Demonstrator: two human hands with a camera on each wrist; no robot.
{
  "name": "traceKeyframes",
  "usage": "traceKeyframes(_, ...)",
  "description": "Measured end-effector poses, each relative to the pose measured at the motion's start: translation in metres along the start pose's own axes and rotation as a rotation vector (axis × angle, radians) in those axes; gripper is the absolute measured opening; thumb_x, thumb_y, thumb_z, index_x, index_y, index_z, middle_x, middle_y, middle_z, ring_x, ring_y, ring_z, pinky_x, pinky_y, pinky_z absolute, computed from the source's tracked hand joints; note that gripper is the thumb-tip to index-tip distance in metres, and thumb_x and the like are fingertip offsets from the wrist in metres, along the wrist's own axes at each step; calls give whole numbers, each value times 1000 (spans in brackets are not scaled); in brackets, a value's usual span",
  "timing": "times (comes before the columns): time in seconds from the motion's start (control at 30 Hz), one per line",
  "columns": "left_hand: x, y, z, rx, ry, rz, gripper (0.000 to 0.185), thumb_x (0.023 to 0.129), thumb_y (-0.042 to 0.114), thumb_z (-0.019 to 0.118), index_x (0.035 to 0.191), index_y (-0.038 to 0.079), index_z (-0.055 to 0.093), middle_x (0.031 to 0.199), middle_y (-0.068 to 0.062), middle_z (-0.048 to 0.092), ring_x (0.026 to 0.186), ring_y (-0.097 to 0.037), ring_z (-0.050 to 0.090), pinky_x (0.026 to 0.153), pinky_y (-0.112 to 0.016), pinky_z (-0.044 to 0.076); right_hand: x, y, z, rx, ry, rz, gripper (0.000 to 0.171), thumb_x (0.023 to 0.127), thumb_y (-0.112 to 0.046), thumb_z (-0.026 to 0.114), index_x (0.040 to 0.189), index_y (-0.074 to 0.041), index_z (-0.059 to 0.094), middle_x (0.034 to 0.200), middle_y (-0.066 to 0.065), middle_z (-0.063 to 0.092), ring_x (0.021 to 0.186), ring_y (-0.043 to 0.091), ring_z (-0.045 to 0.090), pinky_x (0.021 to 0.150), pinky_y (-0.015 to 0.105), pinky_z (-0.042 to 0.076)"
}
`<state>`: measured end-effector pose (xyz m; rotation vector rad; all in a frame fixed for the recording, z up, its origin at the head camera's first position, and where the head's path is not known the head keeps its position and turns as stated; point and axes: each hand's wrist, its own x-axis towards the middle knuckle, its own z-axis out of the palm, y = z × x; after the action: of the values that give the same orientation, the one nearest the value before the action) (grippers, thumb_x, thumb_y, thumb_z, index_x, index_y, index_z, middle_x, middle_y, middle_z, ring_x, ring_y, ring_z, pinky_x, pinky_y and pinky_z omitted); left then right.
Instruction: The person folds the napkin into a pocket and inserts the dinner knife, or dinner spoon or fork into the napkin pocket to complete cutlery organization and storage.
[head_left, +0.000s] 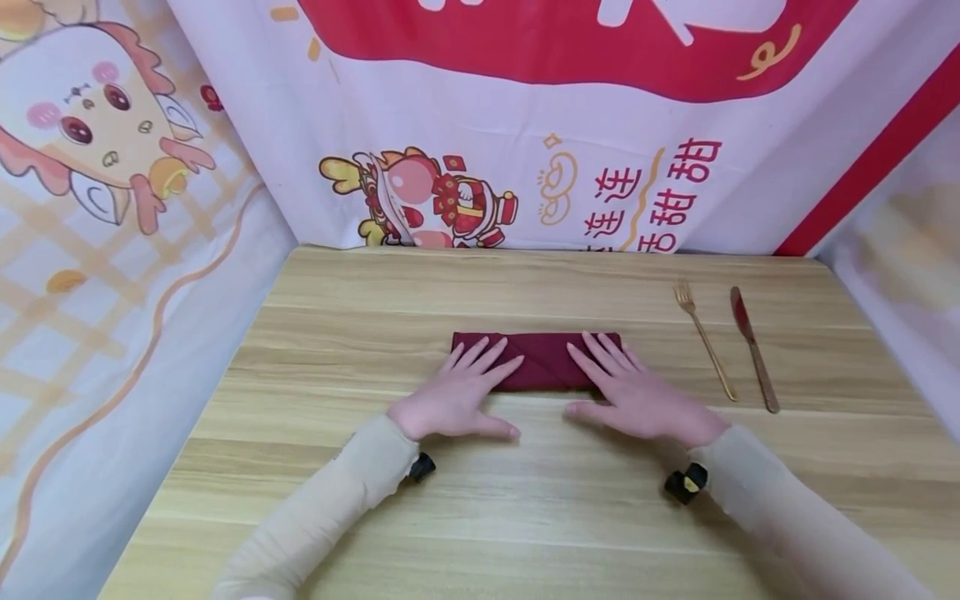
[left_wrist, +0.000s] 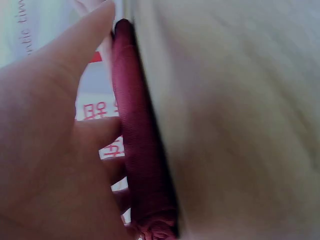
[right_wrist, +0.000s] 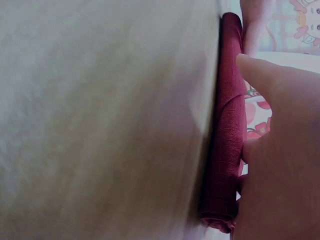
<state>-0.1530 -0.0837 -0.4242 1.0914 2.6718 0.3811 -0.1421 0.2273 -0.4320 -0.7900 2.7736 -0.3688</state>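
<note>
A dark red cloth napkin (head_left: 543, 367), folded into a flat narrow strip, lies crosswise on the wooden table. The left hand (head_left: 459, 392) rests on its left part with spread, straight fingers, the thumb off the near edge. On the right part, the right hand (head_left: 637, 392) lies the same way, fingers straight and fanned out. From the left wrist, the napkin (left_wrist: 140, 130) shows as a thick layered edge under the fingers. The right wrist view shows the napkin's (right_wrist: 227, 135) near side, with a diagonal fold line and layered folds at its end.
To the right of the napkin lie a gold fork (head_left: 703, 337) and a gold-toned knife (head_left: 753, 346), side by side. A printed cloth (head_left: 450, 108) hangs along the table's back edge, and another patterned cloth (head_left: 112, 275) lines the left side. Wood-grain tabletop (head_left: 517, 517) extends toward the person.
</note>
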Motion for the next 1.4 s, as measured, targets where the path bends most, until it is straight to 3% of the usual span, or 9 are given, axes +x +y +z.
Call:
traceKeyframes(0.17, 0, 2, 2, 69, -31, -11, 107, 82, 75, 67, 163, 20, 24, 168, -15, 13, 153, -38, 9, 120, -58, 8, 7, 0, 1, 5, 11, -5, 94, 98, -69, 47, 164, -10, 15, 168, 18, 4, 153, 38, 0, 120, 58, 6)
traceKeyframes(0.37, -4, 9, 5, 59, -51, 20, 111, 80, 77, 68, 163, 16, 24, 167, -15, 14, 153, -37, 9, 120, -57, 9, 24, 6, -5, -28, -6, 39, 99, 97, -75, 39, 162, -5, 16, 168, 18, 7, 153, 36, 2, 121, 56, 3)
traceKeyframes(0.67, -14, 34, 10, 45, -107, 102, 118, 78, 77, 68, 164, 12, 19, 167, -17, 10, 153, -34, 9, 122, -46, 11, 56, 8, -8, -80, -17, 67, 102, 95, -78, 36, 162, -2, 16, 167, 17, 12, 154, 34, 4, 121, 54, 3)
traceKeyframes(0.97, -15, 60, 16, 122, -136, 162, 119, 77, 79, 68, 162, 10, 23, 167, -21, 9, 153, -35, 11, 122, -40, 13, 74, 7, -11, -79, -4, 32, 100, 96, -74, 44, 162, -4, 16, 168, 15, 14, 154, 33, 5, 122, 50, 3)
traceKeyframes(1.17, -12, 54, 15, 51, -87, 142, 119, 78, 77, 70, 162, 7, 23, 167, -17, 14, 153, -31, 11, 122, -43, 11, 72, 9, -14, -20, 12, 14, 94, 98, -68, 48, 162, -4, 19, 167, 18, 15, 153, 34, 7, 122, 51, 5)
traceKeyframes(1.4, -8, 28, 10, 14, -34, 90, 120, 80, 75, 69, 162, 4, 19, 168, -16, 8, 154, -32, 5, 122, -49, 8, 55, 18, -22, 61, 102, -13, 81, 104, -52, 51, 160, -1, 23, 166, 21, 15, 152, 39, 10, 121, 54, 12)
